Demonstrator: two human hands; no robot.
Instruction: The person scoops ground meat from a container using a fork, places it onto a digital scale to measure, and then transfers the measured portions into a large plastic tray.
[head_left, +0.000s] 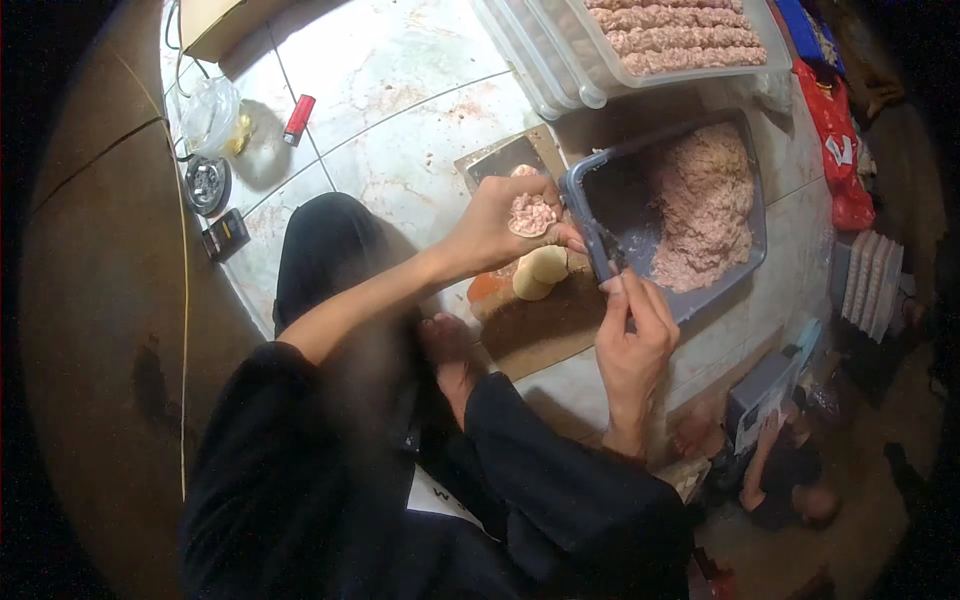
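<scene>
My left hand (489, 223) cups a thin round dough wrapper with pinkish minced filling (532, 214) heaped on it. Beneath that hand, a stack of pale wrappers (538, 273) rests on a cardboard sheet (517, 341). At the near wall of a grey plastic tub (681, 306), my right hand (637, 330) pinches a thin dark tool (616, 259), mostly hidden by fingers and rim. A large mound of minced filling (705, 210) fills the tub's far side.
Stacked clear plastic containers (544, 56) stand beyond the tub, the top one holding rows of filled pieces (679, 37). A red lighter (299, 120), an ashtray (207, 185) and a plastic bag (211, 116) lie left on the tiles. Another person (784, 469) sits at lower right.
</scene>
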